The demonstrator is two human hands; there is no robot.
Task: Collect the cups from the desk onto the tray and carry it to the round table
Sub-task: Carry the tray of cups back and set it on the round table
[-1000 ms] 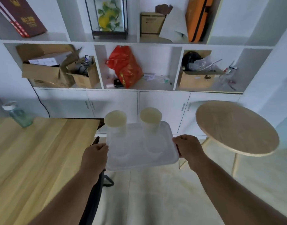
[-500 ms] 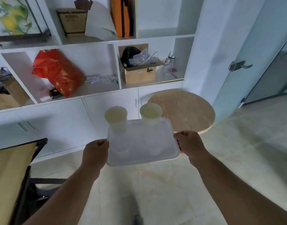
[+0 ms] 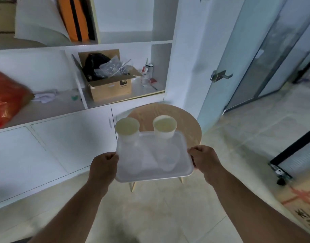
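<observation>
I hold a white rectangular tray [image 3: 147, 176] level in the air with both hands. My left hand [image 3: 103, 164] grips its left edge and my right hand [image 3: 206, 159] grips its right edge. Two white cups stand upright at the tray's far side: the left cup [image 3: 127, 128] and the right cup [image 3: 165, 126]. Clear cups [image 3: 166, 158] seem to sit nearer me on the tray, too faint to count. The round wooden table [image 3: 187, 120] stands just behind and below the tray, partly hidden by it.
A white shelf unit with closed cabinets [image 3: 50, 144] lines the wall on the left. It holds a cardboard box [image 3: 110, 86] and a red bag [image 3: 5, 100]. A glass door [image 3: 252, 55] stands to the right. A black wheeled frame [image 3: 280, 172] sits on the floor at right.
The view has swung right and closer to the round table, which now sits directly behind the tray. The desk has left the view. Both hands keep their grip on the tray.
</observation>
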